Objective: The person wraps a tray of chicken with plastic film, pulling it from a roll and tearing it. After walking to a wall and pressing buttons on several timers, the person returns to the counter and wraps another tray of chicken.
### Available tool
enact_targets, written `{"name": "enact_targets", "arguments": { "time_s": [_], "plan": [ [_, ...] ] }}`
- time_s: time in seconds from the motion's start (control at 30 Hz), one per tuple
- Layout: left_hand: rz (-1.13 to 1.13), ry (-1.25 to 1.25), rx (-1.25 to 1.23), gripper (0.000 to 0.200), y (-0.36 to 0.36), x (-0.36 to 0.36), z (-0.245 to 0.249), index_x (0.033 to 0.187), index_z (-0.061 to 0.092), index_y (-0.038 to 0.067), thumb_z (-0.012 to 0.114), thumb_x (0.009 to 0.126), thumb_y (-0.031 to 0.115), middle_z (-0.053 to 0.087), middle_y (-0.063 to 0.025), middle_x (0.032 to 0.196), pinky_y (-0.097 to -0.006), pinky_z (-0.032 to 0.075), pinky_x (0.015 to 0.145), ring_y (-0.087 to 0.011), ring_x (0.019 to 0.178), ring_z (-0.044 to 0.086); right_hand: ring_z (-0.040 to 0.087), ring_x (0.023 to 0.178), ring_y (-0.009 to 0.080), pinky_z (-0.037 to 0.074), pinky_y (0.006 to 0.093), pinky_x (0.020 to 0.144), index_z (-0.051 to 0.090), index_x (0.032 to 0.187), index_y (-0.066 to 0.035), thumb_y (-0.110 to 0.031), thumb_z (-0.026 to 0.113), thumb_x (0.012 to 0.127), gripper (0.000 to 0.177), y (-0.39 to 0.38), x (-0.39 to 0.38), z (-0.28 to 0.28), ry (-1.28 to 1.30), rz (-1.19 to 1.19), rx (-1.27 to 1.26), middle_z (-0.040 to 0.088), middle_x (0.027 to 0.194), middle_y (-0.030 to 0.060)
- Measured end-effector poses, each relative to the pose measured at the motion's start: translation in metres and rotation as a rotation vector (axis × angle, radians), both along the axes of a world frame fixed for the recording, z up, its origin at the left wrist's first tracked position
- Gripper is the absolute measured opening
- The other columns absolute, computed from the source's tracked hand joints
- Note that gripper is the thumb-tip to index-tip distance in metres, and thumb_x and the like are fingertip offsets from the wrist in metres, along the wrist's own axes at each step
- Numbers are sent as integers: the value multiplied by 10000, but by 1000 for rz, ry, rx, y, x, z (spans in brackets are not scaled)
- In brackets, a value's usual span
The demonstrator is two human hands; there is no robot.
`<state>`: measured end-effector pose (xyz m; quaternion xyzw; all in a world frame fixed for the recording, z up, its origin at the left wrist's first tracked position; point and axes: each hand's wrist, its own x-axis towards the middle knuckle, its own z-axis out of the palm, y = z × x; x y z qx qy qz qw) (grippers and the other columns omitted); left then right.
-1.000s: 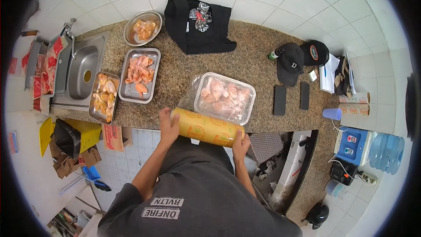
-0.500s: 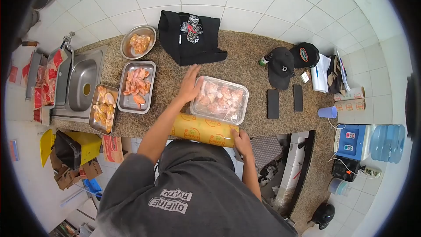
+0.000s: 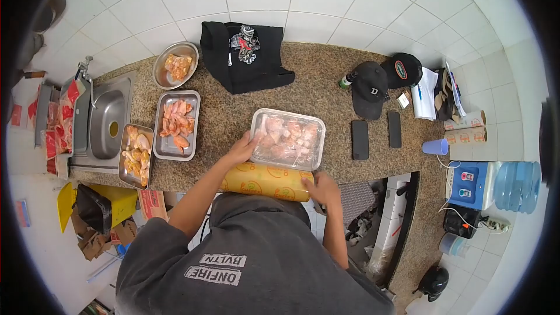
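A metal tray of raw chicken pieces [image 3: 289, 138], covered with clear film, lies on the counter in front of me. My left hand [image 3: 241, 149] is at its left side, fingers closed at the rim. Between the tray and my body rests a large yellow roll of cling film [image 3: 265, 181] with orange print, along the counter's front edge. Its right end is gripped by my right hand [image 3: 324, 190], with the thumb on top. The film seems to run from the roll towards the tray, though its edge is hard to make out.
To the left are a tray of chicken wings [image 3: 177, 125], a tray of drumsticks [image 3: 137, 154], a round bowl of chicken [image 3: 176, 65] and a sink [image 3: 111, 118]. A black cloth garment [image 3: 248, 61] lies behind. Rightward are two phones [image 3: 360, 140], caps [image 3: 370, 90] and a purple cup [image 3: 434, 146].
My left hand has come down from the tray's upper left corner to its left side, and its spread fingers have closed. My right hand stays at the roll's right end. The view has shifted slightly.
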<state>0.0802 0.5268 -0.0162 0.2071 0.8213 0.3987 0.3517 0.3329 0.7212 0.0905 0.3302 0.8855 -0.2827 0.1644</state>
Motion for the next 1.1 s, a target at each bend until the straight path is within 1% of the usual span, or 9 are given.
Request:
{"name": "enact_targets", "arguments": {
  "time_s": [0.07, 0.13, 0.27, 0.33, 0.47, 0.7, 0.9, 1.03, 1.1],
  "plan": [
    [-15, -98, -75, 625, -2, -3, 27, 1369, 455, -27, 351, 1015, 478, 545, -267, 1314, -435, 380, 1050, -390, 1257, 503, 618, 979, 452, 491, 469, 835, 611, 966, 80, -492, 553, 925, 576, 27, -30, -2, 160, -282, -11, 641, 1018, 315],
    [-18, -118, -86, 681, 2, -8, -9, 1310, 509, -41, 319, 1000, 535, 558, -287, 1283, -439, 388, 1040, -404, 1240, 513, 626, 982, 432, 490, 451, 844, 614, 1019, 99, -485, 587, 908, 595, 59, -53, -70, 534, -583, -71, 641, 1032, 315],
    [51, -111, -370, 884, 25, -13, 2, 1169, 624, -55, 218, 942, 696, 564, -322, 1251, -441, 397, 1026, -432, 1221, 517, 628, 1012, 399, 480, 431, 887, 606, 1065, 116, -518, 647, 859, 668, 61, -86, -95, 430, -653, -160, 647, 1037, 300],
    [124, -96, -353, 907, 27, -15, 2, 1169, 629, -49, 211, 928, 719, 570, -321, 1242, -437, 398, 1024, -430, 1215, 523, 616, 1061, 369, 465, 421, 933, 568, 1134, 105, -528, 746, 774, 750, 53, -84, -82, 511, -647, -440, 631, 1106, 286],
    [252, -224, -234, 968, 27, -5, 54, 1191, 612, -73, 197, 913, 756, 586, -291, 1235, -423, 395, 1032, -401, 1197, 546, 605, 1097, 328, 464, 418, 945, 512, 1208, 78, -490, 851, 664, 857, 43, -73, -84, 674, -459, -361, 615, 1162, 253],
    [413, -601, 195, 859, 19, -8, 50, 1294, 544, -31, 204, 966, 686, 590, -180, 1280, -391, 429, 1009, -278, 1194, 558, 601, 1069, 252, 478, 370, 942, 499, 1223, 21, -256, 879, 681, 717, 56, -101, -14, 731, -302, -402, 619, 1171, 174],
    [258, -360, 396, 778, 56, -79, 164, 1345, 471, -34, 298, 986, 635, 579, -148, 1270, -399, 480, 966, -233, 1138, 583, 606, 1041, 228, 503, 349, 900, 494, 1225, 23, -230, 823, 770, 616, 97, -161, 77, 822, -339, -503, 626, 1156, 160],
    [374, -450, 499, 722, 49, -67, 247, 1318, 490, -33, 331, 1000, 595, 596, -148, 1244, -394, 505, 936, -227, 1105, 605, 620, 872, 154, 527, 290, 735, 510, 1194, 33, -211, 753, 853, 484, 98, -159, 151, 929, -297, -585, 634, 1052, 121],
    [437, -419, 604, 676, 32, -43, 270, 1301, 506, -30, 346, 1011, 559, 607, -148, 1223, -385, 513, 928, -225, 1095, 613, 605, 930, 156, 499, 296, 810, 471, 1257, 66, -262, 736, 867, 575, 80, -135, 171, 941, -317, -635, 627, 1072, 130]
  ]
}}
